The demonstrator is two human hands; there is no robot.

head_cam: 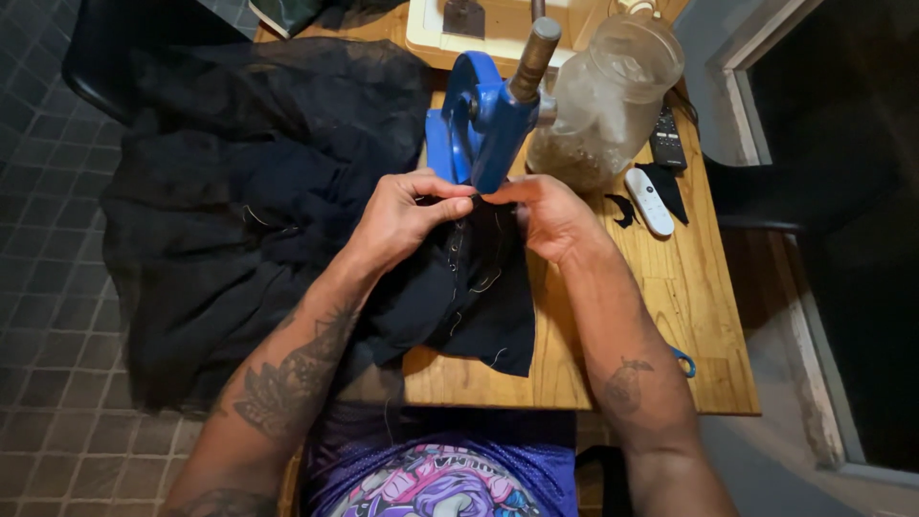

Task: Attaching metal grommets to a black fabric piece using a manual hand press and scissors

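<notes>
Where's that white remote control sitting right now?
In the head view, the white remote lies on the wooden table just beyond the right hand, beside a black remote and near the clear plastic jar.

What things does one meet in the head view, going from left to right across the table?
Black fabric → left hand → blue hand press → right hand → clear glass jar → white remote.

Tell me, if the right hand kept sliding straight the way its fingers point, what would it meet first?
Probably the left hand: the right hand points leftward along the dark fabric, fingertips almost meeting beneath the blue press. Depth is unclear, so it might graze the press first.
</notes>
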